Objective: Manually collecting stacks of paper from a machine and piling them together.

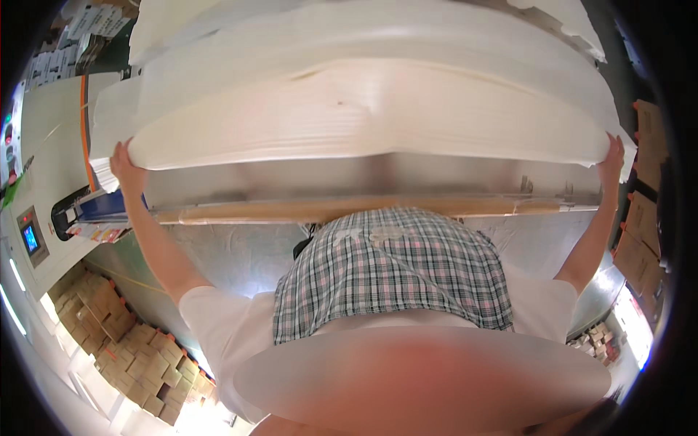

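Observation:
A wide, creamy white sheet [363, 116] spans nearly the whole width before me, its near edge sagging in a long curve. At its left end, my left hand [129, 168] is closed on the edge, fingers upward. My right hand [612, 161] grips the opposite end in the same way, arms spread wide. Several more white layers [378, 29] lie beyond the sheet; I cannot tell whether it is paper or foam. Below the near edge runs a smooth, shiny metal surface [320, 178] with a tan front strip [254, 213].
A pale machine cabinet [51, 145] with an orange stripe and a small lit screen [30, 237] stands at the left. Stacked cardboard boxes [145, 363] fill the lower left. Brown cartons [640, 229] line the right side. A plaid apron [400, 269] covers my front, close to the strip.

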`<state>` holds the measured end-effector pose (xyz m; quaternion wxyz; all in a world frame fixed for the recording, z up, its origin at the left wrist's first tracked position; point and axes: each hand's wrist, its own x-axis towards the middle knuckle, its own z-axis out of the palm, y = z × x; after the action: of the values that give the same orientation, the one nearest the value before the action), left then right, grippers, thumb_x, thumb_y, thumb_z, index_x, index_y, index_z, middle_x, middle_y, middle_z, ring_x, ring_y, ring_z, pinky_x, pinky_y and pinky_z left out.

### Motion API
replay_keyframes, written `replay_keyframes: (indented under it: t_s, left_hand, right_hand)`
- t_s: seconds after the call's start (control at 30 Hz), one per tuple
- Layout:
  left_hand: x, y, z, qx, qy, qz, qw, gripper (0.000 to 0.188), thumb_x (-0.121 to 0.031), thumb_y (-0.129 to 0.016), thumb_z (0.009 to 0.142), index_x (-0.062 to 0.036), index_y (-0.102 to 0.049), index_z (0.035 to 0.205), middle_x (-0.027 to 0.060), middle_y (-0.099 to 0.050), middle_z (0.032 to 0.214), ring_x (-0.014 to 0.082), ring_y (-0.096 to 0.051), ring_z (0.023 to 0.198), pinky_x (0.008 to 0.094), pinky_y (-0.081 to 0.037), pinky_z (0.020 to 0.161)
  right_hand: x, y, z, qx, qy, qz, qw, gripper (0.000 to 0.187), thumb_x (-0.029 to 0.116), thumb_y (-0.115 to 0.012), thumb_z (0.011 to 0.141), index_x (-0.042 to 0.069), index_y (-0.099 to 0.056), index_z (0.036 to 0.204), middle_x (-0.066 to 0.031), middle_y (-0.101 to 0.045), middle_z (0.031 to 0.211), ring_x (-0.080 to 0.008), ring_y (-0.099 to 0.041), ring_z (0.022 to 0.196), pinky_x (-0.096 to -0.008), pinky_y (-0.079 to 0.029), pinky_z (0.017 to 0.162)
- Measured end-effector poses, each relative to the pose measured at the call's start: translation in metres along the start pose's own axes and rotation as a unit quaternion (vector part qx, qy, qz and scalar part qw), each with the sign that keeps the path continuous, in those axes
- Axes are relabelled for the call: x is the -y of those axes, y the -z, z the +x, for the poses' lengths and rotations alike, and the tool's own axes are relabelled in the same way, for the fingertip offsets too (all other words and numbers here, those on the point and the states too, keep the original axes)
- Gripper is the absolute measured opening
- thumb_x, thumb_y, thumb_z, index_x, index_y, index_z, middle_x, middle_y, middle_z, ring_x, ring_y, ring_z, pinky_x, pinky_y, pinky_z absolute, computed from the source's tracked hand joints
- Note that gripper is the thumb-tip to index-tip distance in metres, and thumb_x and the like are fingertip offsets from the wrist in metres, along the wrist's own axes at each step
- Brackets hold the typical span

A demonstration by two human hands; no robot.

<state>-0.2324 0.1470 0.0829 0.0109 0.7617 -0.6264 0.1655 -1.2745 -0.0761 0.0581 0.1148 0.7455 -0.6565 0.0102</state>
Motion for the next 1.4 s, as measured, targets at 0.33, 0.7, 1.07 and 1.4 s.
replay_keyframes:
  t_s: [0.33, 0.7, 1.07, 1.4]
  left_hand:
    - [-0.017, -0.022, -0.133, 0.180, 0.079, -0.003, 0.981, 0.058, -0.013, -0.065, 0.063, -0.0183, -0.047, 0.118, 0.0146, -0.043, 0.124, 0.0273, -0.035, 0.121, 0.0459, -0.019, 0.103]
    - [0.029, -0.046, -0.003, 0.585, 0.064, 0.006, 0.809, 0.082, -0.003, -0.063, 0.047, -0.0094, -0.039, 0.126, 0.0143, -0.055, 0.110, 0.0291, -0.053, 0.101, 0.0373, -0.042, 0.084]
    - [-0.067, -0.084, 0.058, 0.492, 0.087, -0.067, 0.864, 0.043, -0.001, -0.044, 0.067, -0.0109, -0.058, 0.106, 0.0152, -0.061, 0.099, 0.0281, -0.055, 0.097, 0.0359, -0.042, 0.083]
    - [-0.237, 0.033, -0.049, 0.054, -0.034, -0.421, 0.905, 0.024, 0.003, -0.055, 0.072, -0.0061, -0.060, 0.093, 0.0084, -0.061, 0.097, 0.0259, -0.057, 0.095, 0.0353, -0.043, 0.086]
  right_hand:
    - [0.044, -0.030, -0.108, 0.135, -0.017, -0.004, 0.991, 0.056, 0.005, -0.061, 0.069, 0.020, -0.043, 0.120, -0.0166, -0.031, 0.132, -0.0324, -0.029, 0.124, -0.0445, -0.023, 0.102]
    - [0.045, -0.043, 0.039, 0.518, 0.032, -0.060, 0.853, 0.076, -0.009, -0.067, 0.051, 0.013, -0.044, 0.120, -0.0162, -0.042, 0.125, -0.0349, -0.041, 0.116, -0.0389, -0.038, 0.093]
    - [-0.048, -0.108, 0.071, 0.530, -0.046, 0.052, 0.845, 0.061, -0.016, -0.040, 0.060, 0.010, -0.053, 0.114, -0.0158, -0.059, 0.102, -0.0276, -0.055, 0.096, -0.0344, -0.043, 0.082]
    - [0.374, 0.051, 0.013, 0.071, 0.225, 0.412, 0.880, 0.042, 0.000, -0.058, 0.075, 0.005, -0.049, 0.116, -0.0089, -0.052, 0.117, -0.0209, -0.050, 0.106, -0.0304, -0.040, 0.089]
